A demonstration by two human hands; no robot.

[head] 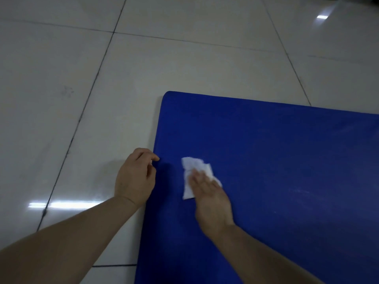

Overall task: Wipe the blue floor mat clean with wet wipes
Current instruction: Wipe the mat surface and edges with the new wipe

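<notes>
We find the right hand (209,193), fingers straight and together, pressing a limp white wipe (194,173) flat near the blue mat's (276,156) left edge. The left hand (134,177) pinches that edge, steadying the soft, light mat.

Your right hand (209,193) lies flat, fingers straight, pressing a crumpled white wet wipe (194,173) onto the blue floor mat (276,160), near its left edge. Wipe sticks out past your fingertips and to the left of the hand. Your left hand (135,179) sits at the mat's left edge, fingers curled, tips touching the edge; can't tell if they pinch it. Mat lies on glossy white floor tiles (82,78) with dark grout lines. Faint pale streaks on the mat right of the wipe.
</notes>
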